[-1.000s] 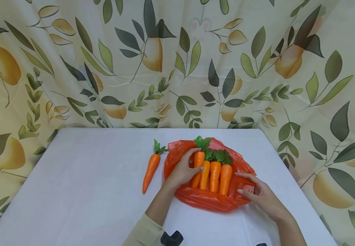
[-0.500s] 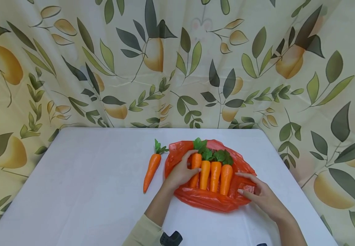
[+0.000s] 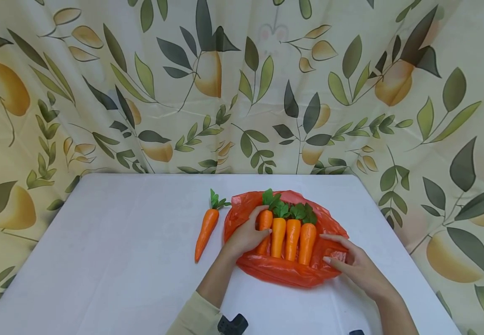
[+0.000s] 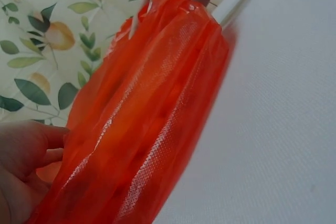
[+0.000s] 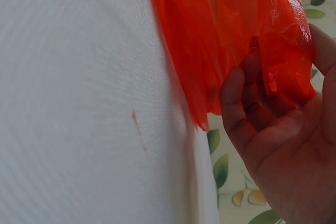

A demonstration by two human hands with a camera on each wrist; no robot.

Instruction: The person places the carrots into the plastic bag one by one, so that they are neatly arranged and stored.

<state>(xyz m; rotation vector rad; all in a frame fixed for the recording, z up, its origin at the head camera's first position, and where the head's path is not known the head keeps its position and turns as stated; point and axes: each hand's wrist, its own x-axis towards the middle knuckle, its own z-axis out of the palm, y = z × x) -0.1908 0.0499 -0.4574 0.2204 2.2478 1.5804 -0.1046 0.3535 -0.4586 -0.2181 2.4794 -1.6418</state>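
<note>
An open red plastic bag (image 3: pixel 284 275) lies on the table with several orange carrots (image 3: pixel 293 237) in a row inside, green tops pointing away from me. My left hand (image 3: pixel 244 238) reaches over the bag's left side and holds the leftmost carrot (image 3: pixel 265 219) between thumb and fingers. At the bag's right edge, my right hand (image 3: pixel 359 270) grips the plastic; in the right wrist view its curled fingers (image 5: pixel 233 95) show behind the film. The left wrist view shows mostly the bag's near wall (image 4: pixel 142 114), which hides the carrots.
One loose carrot (image 3: pixel 206 235) lies on the white table (image 3: pixel 120 251) just left of the bag, its leafy top near the bag's edge. A curtain (image 3: pixel 242 116) with a fruit and leaf print hangs behind the table.
My left hand has shifted the leftmost carrot slightly left, away from its neighbour, which now shows more fully. The right hand has stayed at the bag's edge.
</note>
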